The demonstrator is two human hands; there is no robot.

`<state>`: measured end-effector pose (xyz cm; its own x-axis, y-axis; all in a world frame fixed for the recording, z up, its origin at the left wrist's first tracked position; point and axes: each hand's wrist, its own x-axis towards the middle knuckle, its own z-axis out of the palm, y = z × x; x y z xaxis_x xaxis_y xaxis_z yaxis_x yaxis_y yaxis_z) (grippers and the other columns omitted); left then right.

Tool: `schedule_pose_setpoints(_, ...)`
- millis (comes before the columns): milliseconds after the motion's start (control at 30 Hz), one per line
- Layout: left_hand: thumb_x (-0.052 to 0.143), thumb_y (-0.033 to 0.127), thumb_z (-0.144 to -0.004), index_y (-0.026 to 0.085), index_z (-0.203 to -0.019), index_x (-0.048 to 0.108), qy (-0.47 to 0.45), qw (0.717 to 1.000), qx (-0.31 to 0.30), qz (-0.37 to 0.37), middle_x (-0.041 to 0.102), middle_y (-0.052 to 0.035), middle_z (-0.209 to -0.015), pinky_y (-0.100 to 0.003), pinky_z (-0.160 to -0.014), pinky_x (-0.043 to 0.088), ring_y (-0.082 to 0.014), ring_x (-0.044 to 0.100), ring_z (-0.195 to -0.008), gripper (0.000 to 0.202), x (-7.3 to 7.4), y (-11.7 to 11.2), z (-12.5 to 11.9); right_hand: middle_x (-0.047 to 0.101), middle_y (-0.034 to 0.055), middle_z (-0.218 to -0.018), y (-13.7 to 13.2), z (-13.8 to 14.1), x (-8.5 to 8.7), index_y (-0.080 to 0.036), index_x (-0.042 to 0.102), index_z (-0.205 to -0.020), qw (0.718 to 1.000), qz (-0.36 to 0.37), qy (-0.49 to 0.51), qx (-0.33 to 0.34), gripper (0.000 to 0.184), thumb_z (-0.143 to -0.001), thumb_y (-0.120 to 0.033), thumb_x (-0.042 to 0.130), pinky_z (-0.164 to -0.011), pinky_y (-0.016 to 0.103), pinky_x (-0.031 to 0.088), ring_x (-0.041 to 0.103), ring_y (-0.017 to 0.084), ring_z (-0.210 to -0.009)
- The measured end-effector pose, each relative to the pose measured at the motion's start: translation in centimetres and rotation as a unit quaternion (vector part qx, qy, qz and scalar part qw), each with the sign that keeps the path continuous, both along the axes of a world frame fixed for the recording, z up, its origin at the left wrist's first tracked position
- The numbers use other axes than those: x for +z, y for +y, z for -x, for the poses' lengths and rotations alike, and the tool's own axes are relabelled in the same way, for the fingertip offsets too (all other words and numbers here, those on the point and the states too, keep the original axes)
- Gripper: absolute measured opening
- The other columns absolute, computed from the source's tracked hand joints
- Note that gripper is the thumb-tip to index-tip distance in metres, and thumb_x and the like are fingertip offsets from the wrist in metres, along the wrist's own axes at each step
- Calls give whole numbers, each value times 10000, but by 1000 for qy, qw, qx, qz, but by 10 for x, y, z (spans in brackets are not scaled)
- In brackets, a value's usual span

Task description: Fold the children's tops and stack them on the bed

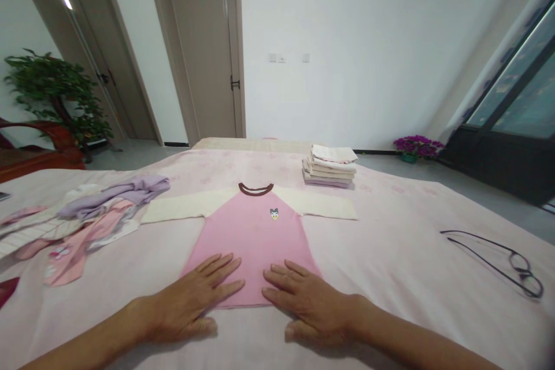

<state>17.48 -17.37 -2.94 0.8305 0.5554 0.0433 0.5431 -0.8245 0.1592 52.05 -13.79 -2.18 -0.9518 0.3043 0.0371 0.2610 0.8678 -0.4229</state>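
A small pink shirt (pixel 254 231) with cream sleeves and a brown collar lies spread flat, front up, on the pink bed (pixel 390 254). A little cartoon badge sits on its chest. My left hand (pixel 195 298) lies flat on the shirt's lower left hem, fingers stretched out. Beside it, my right hand (pixel 306 300) rests palm down on the lower right hem, fingers also spread. Neither hand holds anything.
A loose heap of pink, lilac and white clothes (pixel 82 219) lies to the left. A folded stack of garments (pixel 329 166) stands behind the shirt on the right. Eyeglasses (pixel 511 263) rest on the bed at the right. Doors, a plant and purple flowers stand beyond.
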Motion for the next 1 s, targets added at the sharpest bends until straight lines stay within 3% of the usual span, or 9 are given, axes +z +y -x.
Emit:
schedule_pose_setpoints(100,469,456,-992,332,-1492,394,-69,997,-23,27,422,-66,-1548,-450,-1171,344,-259,379,-1433,520,7,-2,9,636,101,-1326,14,-9,7,-245,619,-1313,999,26,36,-12,451,-1026,-475,358,-1077,366,387,577,208,-1225)
schedule_pose_setpoints(133,430,415,-1013,327,-1416,496,-104,994,-8,39,549,-50,-1451,-411,-1142,393,-232,466,-1375,418,7,4,12,700,85,-1207,25,-10,8,-243,677,-1217,997,32,54,-48,433,-1034,-447,341,-1001,330,441,637,189,-1114)
schedule_pose_setpoints(200,390,374,-1029,300,-1226,644,-170,981,83,53,704,-24,-1228,-340,-1046,478,-197,609,-1211,330,5,26,19,745,68,-1061,57,-6,9,-227,721,-1100,982,30,92,-161,415,-1030,-421,362,-878,297,486,676,179,-966)
schedule_pose_setpoints(333,472,436,-969,245,-1032,718,-228,902,366,-2,743,-18,-1093,-321,-932,505,-217,672,-1043,317,0,106,36,745,48,-1057,146,9,10,-216,731,-1043,933,-12,119,-338,331,-990,-347,432,-831,288,481,667,193,-951)
schedule_pose_setpoints(400,470,373,-946,234,-1030,712,-209,870,444,-32,737,-16,-1113,-302,-938,482,-212,658,-1068,292,0,148,45,740,55,-1077,189,17,10,-208,730,-1064,909,-52,76,-407,333,-985,-312,424,-839,274,462,656,194,-975)
schedule_pose_setpoints(500,451,278,-906,237,-1083,696,-149,834,529,-49,713,-20,-1184,-291,-908,468,-208,639,-1099,305,-2,198,56,720,73,-1116,236,27,7,-200,719,-1110,886,-102,-4,-453,348,-993,-300,407,-837,250,429,632,191,-1033)
schedule_pose_setpoints(633,457,339,-892,221,-1121,693,-110,814,568,-46,694,-84,-1204,-347,-883,459,-267,625,-1103,350,-15,237,60,672,135,-1173,270,35,-6,-166,695,-1170,868,-121,-39,-480,355,-974,-313,438,-865,288,409,599,227,-1079)
schedule_pose_setpoints(833,526,523,-814,214,-1081,697,-72,809,582,-37,653,-168,-1174,-429,-897,430,-371,578,-1116,443,-34,266,60,674,144,-1076,299,39,-18,-166,741,-966,865,-116,-59,-485,278,-880,-351,552,-822,311,404,591,261,-1028)
schedule_pose_setpoints(1000,574,478,-749,211,-889,677,-89,832,548,8,698,-89,-977,-328,-795,438,-283,619,-957,319,-32,280,67,704,63,-981,309,35,-19,-198,698,-947,875,-81,-43,-475,214,-884,-285,513,-687,248,380,608,192,-898)
